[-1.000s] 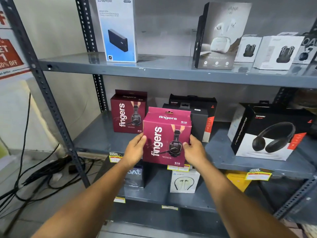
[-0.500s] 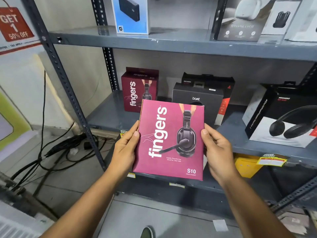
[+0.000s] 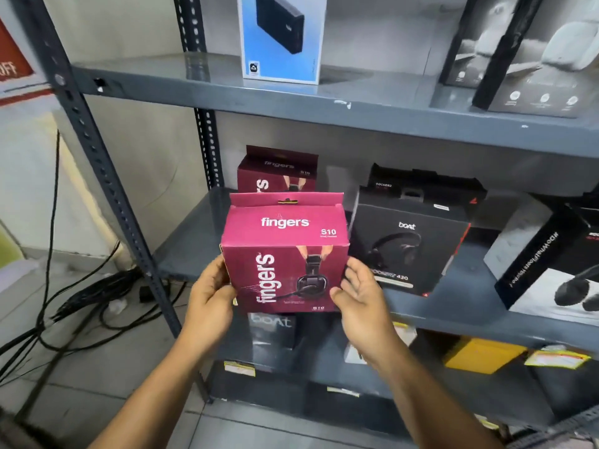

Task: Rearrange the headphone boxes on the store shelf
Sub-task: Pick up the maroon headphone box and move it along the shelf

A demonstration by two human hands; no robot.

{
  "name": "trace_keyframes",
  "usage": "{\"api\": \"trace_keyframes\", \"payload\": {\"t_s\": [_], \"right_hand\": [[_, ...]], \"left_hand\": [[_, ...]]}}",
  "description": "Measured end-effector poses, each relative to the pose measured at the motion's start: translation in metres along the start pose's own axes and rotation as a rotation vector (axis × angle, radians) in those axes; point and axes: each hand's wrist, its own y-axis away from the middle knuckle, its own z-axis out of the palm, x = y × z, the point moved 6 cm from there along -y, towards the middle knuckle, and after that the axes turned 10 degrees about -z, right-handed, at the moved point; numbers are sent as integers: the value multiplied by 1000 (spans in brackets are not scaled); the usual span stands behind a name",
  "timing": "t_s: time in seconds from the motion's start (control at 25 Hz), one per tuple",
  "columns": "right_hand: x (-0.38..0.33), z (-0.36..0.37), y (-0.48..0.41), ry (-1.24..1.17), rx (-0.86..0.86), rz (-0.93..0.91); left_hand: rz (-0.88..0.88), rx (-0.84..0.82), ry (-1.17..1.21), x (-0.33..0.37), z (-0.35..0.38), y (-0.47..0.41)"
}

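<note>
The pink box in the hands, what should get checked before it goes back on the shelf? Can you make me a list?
1. Both hands on the pink box: ok. The left hand grips its left edge; the right hand cups its right edge.
2. Box upright, front facing out: ok.
3. Free spot on the middle shelf: ok, bare space in front of the second pink box.
4. Black box on the right out of the way: cannot tell, it sits very close.
5. Box lined up with the one behind: ok.
6. Box undamaged: cannot tell, the back is hidden.
</note>
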Motion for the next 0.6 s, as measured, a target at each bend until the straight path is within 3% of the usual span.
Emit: {"api": "trace_keyframes", "payload": {"t_s": [0.28, 0.48, 0.6], "right_hand": [[37, 52, -72, 61, 39, 55], [52, 57, -96, 157, 36, 84], [59, 58, -101, 80, 94, 112]], "left_hand": [[-105, -19, -64, -12, -31, -102], [-128, -39, -85, -17, -34, -137], [-137, -36, -75, -22, -32, -145]]}}
